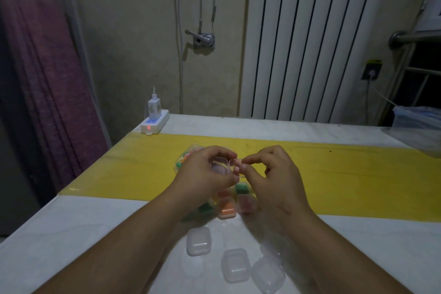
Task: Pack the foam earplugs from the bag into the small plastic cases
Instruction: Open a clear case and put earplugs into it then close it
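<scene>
My left hand (205,172) grips a small clear plastic case (220,165) above the yellow strip of the table. My right hand (269,174) pinches the case's right edge, its open lid, with thumb and fingertips. Behind my left hand lies the bag of coloured foam earplugs (188,154), mostly hidden. Under my hands sit several filled cases, among them an orange one (226,209), a dark red one (245,203) and a green one (241,188). Several empty clear cases (199,241) lie on the white surface nearer to me.
A white power strip (154,122) with a charger plugged in sits at the table's far left corner. A clear plastic bag (417,126) lies at the far right. A radiator (310,38) and a purple curtain (35,79) stand behind the table (71,222).
</scene>
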{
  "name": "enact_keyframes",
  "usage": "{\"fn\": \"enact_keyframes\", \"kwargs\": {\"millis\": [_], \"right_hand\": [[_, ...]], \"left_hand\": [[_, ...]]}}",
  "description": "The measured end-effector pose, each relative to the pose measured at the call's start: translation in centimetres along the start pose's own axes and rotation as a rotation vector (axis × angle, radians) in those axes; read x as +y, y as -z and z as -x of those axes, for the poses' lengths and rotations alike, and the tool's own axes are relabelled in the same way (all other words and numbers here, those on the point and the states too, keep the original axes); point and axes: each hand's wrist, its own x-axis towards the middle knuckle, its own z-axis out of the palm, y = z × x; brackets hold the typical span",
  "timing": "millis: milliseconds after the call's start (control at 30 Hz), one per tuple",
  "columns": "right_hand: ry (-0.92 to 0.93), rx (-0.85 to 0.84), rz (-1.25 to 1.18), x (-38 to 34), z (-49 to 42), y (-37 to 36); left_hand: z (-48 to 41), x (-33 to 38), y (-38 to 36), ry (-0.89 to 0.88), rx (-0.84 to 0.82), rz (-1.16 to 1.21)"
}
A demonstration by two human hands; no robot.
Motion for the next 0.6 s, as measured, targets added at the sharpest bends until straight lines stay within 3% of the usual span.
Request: {"fn": "enact_keyframes", "kwargs": {"millis": [233,400,600], "right_hand": [[-0.084,0.011,-0.081,0.0,0.1,0.1],[-0.266,-0.086,-0.295,-0.8,0.4,0.2],[-0.337,-0.124,-0.531,-0.6,0.2,-0.1]], "left_hand": [[0.1,0.0,-0.1,0.022,-0.018,-0.048],[0.1,0.1,-0.1,0.004,-0.006,-0.080],[0.0,-0.1,-0.1,-0.023,-0.006,-0.100]]}}
